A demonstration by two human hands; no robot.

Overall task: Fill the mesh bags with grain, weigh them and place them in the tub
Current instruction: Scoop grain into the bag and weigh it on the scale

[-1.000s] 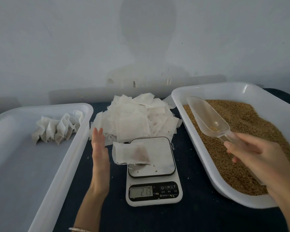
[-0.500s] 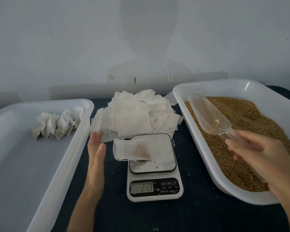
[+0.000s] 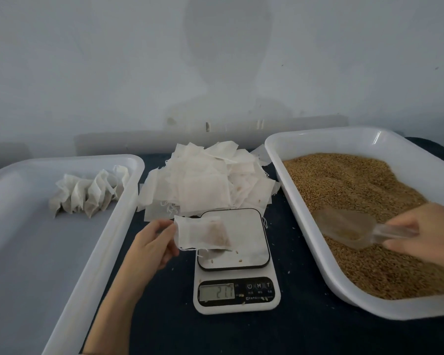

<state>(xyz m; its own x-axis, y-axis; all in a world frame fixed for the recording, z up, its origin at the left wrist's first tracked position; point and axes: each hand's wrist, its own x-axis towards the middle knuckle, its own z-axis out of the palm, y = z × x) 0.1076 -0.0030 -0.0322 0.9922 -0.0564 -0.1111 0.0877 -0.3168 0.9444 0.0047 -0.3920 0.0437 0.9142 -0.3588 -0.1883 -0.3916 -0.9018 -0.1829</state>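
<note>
Taking the scale (image 3: 235, 262) at the middle of the dark worktop (image 3: 305, 334) as the landmark: far to its left stood a white tub (image 3: 62, 252), with a row of filled mesh bags (image 3: 90, 192) leaning together near its back corner. Just left of the scale's platform, the left hand (image 3: 154, 245) pinched the left edge of a mesh bag (image 3: 203, 234) between thumb and curled fingers; the bag's grain-filled end lay on the platform, and a few loose grains sat beside it. The display showed digits too blurred to read surely. Behind the scale lay a heap of empty mesh bags (image 3: 205, 180). To the scale's right stood a white tray (image 3: 292, 201) of grain (image 3: 356, 185). Over that grain the right hand (image 3: 428, 231) gripped the handle of a clear scoop (image 3: 344, 226), whose bowl lay low on the grain.
</note>
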